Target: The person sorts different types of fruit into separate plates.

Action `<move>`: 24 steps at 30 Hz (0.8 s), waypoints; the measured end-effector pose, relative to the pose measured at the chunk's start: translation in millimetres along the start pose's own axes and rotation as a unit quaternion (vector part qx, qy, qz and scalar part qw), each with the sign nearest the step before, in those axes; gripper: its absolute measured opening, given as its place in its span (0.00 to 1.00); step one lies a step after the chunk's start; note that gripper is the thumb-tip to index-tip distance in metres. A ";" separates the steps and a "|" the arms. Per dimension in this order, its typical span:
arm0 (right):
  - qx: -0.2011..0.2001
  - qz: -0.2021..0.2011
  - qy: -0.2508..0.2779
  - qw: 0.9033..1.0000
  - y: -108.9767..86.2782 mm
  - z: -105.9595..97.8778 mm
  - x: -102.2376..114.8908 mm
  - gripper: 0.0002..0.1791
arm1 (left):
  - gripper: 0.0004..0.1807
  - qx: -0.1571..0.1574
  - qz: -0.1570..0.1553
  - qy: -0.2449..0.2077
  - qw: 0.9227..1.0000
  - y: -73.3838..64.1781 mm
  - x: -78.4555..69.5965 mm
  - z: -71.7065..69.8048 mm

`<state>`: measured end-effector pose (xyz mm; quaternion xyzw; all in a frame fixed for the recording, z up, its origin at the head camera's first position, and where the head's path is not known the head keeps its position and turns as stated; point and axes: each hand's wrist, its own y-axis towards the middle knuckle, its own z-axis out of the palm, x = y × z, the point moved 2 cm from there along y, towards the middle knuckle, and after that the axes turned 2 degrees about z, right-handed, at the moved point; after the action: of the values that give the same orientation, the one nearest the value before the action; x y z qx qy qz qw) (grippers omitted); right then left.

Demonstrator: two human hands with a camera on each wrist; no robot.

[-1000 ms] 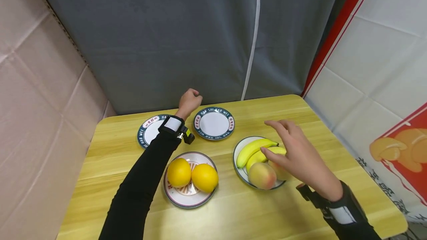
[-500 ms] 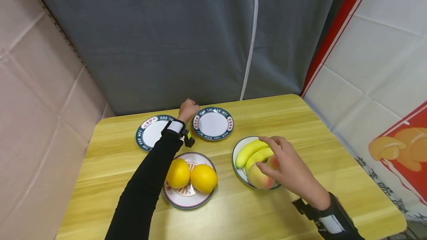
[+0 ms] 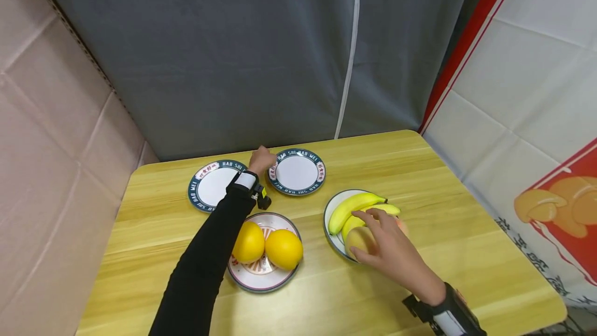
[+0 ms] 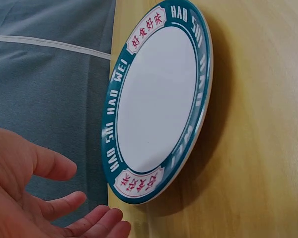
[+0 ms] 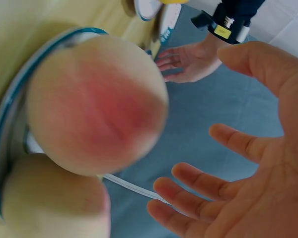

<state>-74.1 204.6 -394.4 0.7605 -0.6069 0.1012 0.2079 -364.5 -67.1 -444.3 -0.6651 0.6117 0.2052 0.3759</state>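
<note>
My right hand (image 3: 396, 245) hovers over a plate (image 3: 332, 240) of bananas (image 3: 352, 208) and two peaches. Its thumb and fingers are spread around the nearer peach (image 3: 359, 240); in the right wrist view there is a gap between the fingers and the larger-looking peach (image 5: 97, 104). The other peach (image 5: 54, 198) sits beside it. At the back, my left hand (image 3: 262, 159) is between two green-rimmed plates, close to the right one (image 3: 298, 172). In the left wrist view its fingers are loosely bent, hold nothing, and lie near that plate's rim (image 4: 123, 186).
A plate (image 3: 261, 284) with two orange-yellow round fruits (image 3: 283, 249) stands front left, below the left forearm. The other green-rimmed plate (image 3: 214, 185) is partly behind the left wrist. A grey curtain (image 3: 224, 66) hangs right behind the wooden table (image 3: 420, 191).
My right hand has moved left and down toward the peaches. The left hand has lowered toward the table between the back plates. Plates and fruit have stayed in place.
</note>
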 end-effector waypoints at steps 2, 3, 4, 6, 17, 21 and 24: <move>0.002 0.001 0.000 1.000 -2.9 5.2 -0.8 0.40 | 0.05 0.007 -0.010 0.002 1.000 1.5 1.9 2.2; 0.002 0.000 -0.002 1.000 -4.3 7.5 -1.1 0.40 | 0.04 0.009 -0.015 0.000 1.000 1.8 2.5 3.0; 0.002 0.001 -0.001 1.000 -5.6 9.6 -1.4 0.40 | 0.04 0.013 -0.021 -0.003 1.000 1.8 2.9 3.8; 0.001 0.000 -0.001 1.000 -7.7 13.4 -1.9 0.40 | 0.05 0.016 -0.033 -0.005 0.999 1.4 3.0 5.0; -0.017 -0.023 -0.018 0.999 -11.4 25.8 -4.5 0.41 | 0.20 0.003 -0.055 0.000 0.998 -1.2 5.5 10.0; -0.016 -0.021 -0.018 0.999 -11.5 29.1 -4.6 0.42 | 0.22 -0.002 -0.051 -0.001 0.999 -0.3 5.9 12.6; -0.018 -0.022 -0.020 0.999 -12.0 31.3 -4.8 0.43 | 0.20 0.000 -0.051 0.000 0.999 2.8 6.2 15.1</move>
<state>-66.8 197.2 -426.7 0.7715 -0.5957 0.0705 0.2119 -363.4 -59.8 -459.1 -0.6951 0.5774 0.1855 0.3860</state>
